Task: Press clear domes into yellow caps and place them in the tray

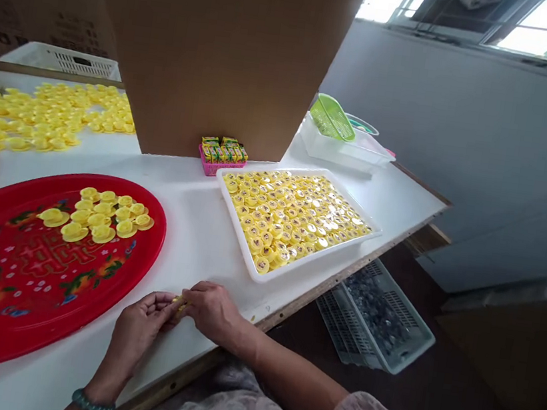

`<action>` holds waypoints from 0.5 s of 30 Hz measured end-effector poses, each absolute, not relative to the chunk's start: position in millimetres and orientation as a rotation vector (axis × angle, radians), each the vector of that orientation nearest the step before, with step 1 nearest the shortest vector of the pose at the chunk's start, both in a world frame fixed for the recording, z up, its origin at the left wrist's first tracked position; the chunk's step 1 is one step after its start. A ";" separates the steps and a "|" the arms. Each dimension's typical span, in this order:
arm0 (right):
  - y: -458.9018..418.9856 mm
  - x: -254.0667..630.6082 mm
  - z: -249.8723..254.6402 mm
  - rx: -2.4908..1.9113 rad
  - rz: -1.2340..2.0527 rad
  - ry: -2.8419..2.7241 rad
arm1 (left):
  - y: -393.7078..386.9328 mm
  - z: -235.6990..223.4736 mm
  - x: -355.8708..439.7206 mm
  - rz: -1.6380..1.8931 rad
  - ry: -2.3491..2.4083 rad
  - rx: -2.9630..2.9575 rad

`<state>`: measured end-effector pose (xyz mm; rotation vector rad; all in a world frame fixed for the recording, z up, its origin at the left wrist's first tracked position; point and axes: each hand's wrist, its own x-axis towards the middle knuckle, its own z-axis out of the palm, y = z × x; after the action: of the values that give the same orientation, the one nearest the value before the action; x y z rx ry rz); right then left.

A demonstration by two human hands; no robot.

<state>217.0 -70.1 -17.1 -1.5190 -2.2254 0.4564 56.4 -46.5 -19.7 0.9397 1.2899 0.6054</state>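
Note:
Near the table's front edge, my left hand and my right hand meet fingertip to fingertip. Both are closed on a small yellow plastic piece, mostly covered by the fingers. To the left lies a red oval tray with a floral print, bearing several yellow hat-shaped pieces. Beyond my right hand is a white tray filled with yellow round pieces that carry small printed faces.
A pink basket of small green-yellow packets stands against a tall cardboard sheet. More yellow hats are spread at the back left. A white bin with a green basket sits far right; a crate is below the table edge.

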 end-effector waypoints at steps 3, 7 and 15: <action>-69.1 218.4 -20.9 -1.525 0.467 -2.219 | -46.5 -18.4 57.4 0.600 1.274 0.934; -70.2 223.6 -17.8 -1.510 0.546 -2.185 | -49.0 -15.6 58.5 0.617 1.269 0.934; -70.5 226.8 -6.0 -1.488 0.621 -2.089 | -53.7 -17.6 56.9 0.745 1.278 0.996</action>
<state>226.8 -70.5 -6.0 -1.4883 -2.0893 0.6209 56.9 -53.7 -17.6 0.9956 1.2782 0.7453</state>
